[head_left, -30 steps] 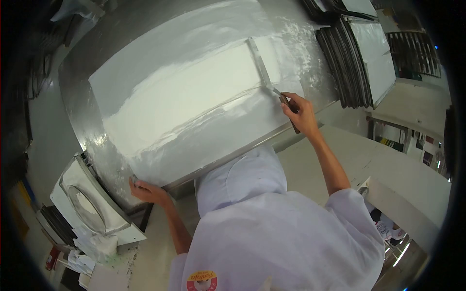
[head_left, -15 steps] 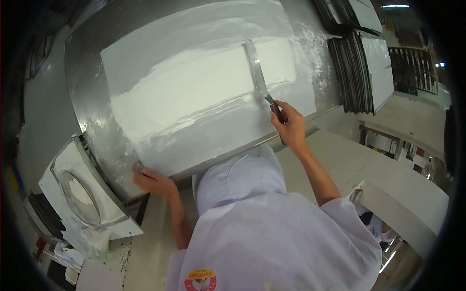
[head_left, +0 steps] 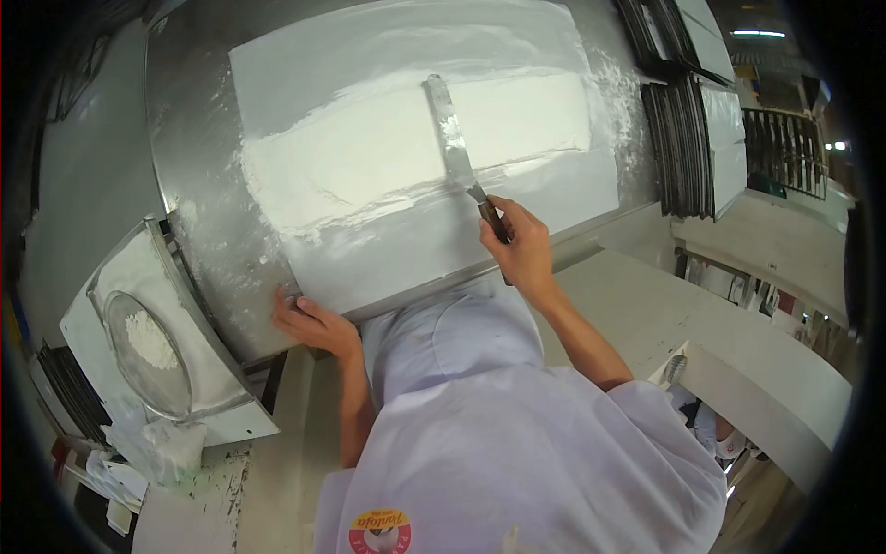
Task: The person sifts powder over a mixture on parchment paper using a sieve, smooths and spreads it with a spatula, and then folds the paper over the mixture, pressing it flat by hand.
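Note:
My right hand [head_left: 521,249] is closed round the brown handle of a long metal icing spatula [head_left: 450,134]. Its blade lies across a wide band of white powder [head_left: 351,148], which looks like flour, with the tip towards the far side. The powder covers the middle of a large white paper sheet [head_left: 388,258] on a metal table [head_left: 198,212]. At the sheet's near left corner, my left hand [head_left: 318,328] has its fingers curled by the table edge. A small dark spot shows between thumb and fingers, but what they grip there cannot be made out.
A round sieve [head_left: 148,355] with white powder sits in a white tray [head_left: 226,420] at the left, beside a clear plastic bag [head_left: 171,448]. Dark baking trays [head_left: 678,148] stand stacked at the table's right end. Loose powder dusts the metal around the sheet.
My right hand and the spatula have moved left across the powder. The view has shifted a little, so the table and sheet appear further right. My left hand stays by the corner.

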Demonstrator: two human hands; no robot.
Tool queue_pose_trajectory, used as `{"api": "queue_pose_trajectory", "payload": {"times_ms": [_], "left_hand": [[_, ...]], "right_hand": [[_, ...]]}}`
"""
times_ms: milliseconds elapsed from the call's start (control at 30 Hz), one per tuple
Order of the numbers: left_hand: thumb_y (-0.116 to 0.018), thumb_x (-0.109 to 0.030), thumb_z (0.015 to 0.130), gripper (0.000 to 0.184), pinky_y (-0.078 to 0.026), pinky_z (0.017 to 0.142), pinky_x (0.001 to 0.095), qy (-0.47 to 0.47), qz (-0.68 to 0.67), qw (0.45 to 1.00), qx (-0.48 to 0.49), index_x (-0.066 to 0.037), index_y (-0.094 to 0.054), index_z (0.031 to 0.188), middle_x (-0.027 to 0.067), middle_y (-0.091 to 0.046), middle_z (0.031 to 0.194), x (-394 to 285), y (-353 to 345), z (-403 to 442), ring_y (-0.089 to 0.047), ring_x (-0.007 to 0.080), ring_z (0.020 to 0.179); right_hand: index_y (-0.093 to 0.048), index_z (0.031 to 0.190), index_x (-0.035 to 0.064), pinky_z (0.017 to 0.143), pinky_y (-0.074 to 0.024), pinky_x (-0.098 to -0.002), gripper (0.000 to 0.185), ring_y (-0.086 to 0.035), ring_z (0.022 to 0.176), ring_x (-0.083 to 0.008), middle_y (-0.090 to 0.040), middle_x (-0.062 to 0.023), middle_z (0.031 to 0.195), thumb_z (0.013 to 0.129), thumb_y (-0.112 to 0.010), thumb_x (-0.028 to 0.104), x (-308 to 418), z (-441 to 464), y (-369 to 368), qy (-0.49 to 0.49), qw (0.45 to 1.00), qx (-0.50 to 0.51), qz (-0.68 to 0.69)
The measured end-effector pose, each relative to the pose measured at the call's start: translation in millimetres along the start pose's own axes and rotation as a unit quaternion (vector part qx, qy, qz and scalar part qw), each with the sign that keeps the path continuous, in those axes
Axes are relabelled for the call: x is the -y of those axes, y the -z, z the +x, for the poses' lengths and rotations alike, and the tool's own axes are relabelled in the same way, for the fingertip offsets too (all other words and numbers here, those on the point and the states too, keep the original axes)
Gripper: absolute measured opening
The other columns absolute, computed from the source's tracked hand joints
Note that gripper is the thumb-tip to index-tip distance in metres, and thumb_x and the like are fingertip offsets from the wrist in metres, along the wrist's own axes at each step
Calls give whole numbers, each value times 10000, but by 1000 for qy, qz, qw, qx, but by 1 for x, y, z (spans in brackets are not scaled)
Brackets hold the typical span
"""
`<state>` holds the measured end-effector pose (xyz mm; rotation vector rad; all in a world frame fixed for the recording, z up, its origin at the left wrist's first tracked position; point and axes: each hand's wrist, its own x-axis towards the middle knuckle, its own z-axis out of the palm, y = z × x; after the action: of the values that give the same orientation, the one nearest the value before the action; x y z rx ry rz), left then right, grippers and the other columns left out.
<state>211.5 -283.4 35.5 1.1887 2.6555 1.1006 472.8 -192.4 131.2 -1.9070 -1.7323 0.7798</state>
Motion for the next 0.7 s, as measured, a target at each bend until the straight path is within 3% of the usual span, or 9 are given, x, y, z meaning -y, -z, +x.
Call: {"api": "queue_pose_trajectory", "payload": {"times_ms": [100,267,533,600,700], "left_hand": [[-380,-255,1058,405,-408,930,472,12,-63,998,-2,23,-535,1309,242,-529,1271,13,7,4,-521,387,1094],[-415,-317,1056,464,-436,938,474,-132,-15,990,56,28,-481,1360,242,-494,1239,59,27,35,-501,400,1115],[-419,-353,1053,486,-455,841,425,-138,-23,989,44,14,-491,1363,229,-493,1264,66,29,42,-510,361,1087],[-415,-357,1056,485,-469,798,406,-132,-36,989,49,12,-492,1361,227,-482,1288,68,29,42,-505,349,1084],[-428,-371,1044,497,-448,846,424,-132,-49,989,36,1,-500,1365,223,-510,1243,66,29,41,-528,360,1048]], "right_hand": [[-641,1160,31,597,-516,-352,327,-636,654,-252,-676,-154,904,855,-721,121,12,-6,-14,4,1000,13,12],[-629,1142,40,581,-507,-361,320,-629,632,-257,-670,-150,871,848,-723,126,42,-15,-35,-12,999,36,4],[-585,1063,48,582,-505,-406,267,-650,654,-324,-666,-163,842,841,-712,126,79,-30,-79,11,999,47,-13],[-614,1091,36,497,-438,-342,308,-523,522,-192,-549,-87,663,833,-738,151,81,-34,-92,50,998,25,10],[-609,1081,35,492,-436,-339,305,-519,518,-193,-552,-91,672,830,-738,151,89,-38,-103,59,998,26,10]]}}
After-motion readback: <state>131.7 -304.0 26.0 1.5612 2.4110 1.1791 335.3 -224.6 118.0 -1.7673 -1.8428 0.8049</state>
